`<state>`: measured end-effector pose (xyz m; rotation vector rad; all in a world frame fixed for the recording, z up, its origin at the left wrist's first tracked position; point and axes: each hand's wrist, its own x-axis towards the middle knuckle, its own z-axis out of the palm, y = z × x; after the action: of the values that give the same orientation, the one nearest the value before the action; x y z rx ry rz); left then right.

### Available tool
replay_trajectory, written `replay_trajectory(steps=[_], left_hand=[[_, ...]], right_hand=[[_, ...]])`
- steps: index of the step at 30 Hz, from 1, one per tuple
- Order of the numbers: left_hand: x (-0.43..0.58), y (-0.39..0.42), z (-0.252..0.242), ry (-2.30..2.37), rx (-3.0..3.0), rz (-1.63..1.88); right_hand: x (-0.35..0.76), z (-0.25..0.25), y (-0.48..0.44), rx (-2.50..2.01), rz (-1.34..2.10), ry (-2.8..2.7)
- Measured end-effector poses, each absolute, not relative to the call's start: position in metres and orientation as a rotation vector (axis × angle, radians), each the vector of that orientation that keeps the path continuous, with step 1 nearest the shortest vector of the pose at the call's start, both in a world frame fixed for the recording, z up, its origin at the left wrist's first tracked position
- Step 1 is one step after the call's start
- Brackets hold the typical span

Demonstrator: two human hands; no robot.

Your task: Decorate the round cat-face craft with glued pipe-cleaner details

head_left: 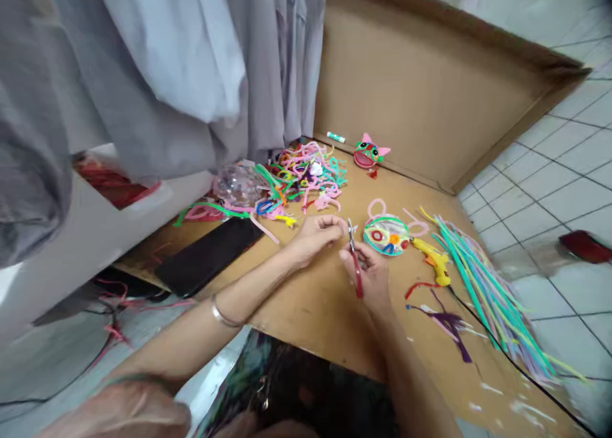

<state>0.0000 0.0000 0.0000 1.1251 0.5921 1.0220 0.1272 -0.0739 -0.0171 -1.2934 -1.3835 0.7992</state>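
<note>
My right hand (370, 273) is closed round the red handles of small scissors (354, 259), blades pointing up toward my left hand. My left hand (319, 231) pinches something tiny at its fingertips, right by the scissor tips; I cannot make out what. Just right of both hands lies a round craft face (386, 234) with a green rim, pink pipe-cleaner ears and coloured shapes inside. A yellow glue gun (434, 259) lies beside it.
Cardboard sheet (306, 304) serves as the work surface, with an upright cardboard wall (421, 87) behind. Tangled pipe cleaners (301, 176), a finished pink-eared mask (369, 152), straight pipe-cleaner bundle (482, 278), purple scraps (449, 323), black flat object (210, 253), hanging grey cloth (167, 62).
</note>
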Motion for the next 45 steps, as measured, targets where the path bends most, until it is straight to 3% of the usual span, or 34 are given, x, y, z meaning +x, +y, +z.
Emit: replay_trajectory(steps=[45], left_hand=[[-0.0027,-0.0002,0.0007,0.575,1.098,1.041]], right_hand=[[0.1214,-0.0079,-0.0758,-1.281,0.835,-1.337]])
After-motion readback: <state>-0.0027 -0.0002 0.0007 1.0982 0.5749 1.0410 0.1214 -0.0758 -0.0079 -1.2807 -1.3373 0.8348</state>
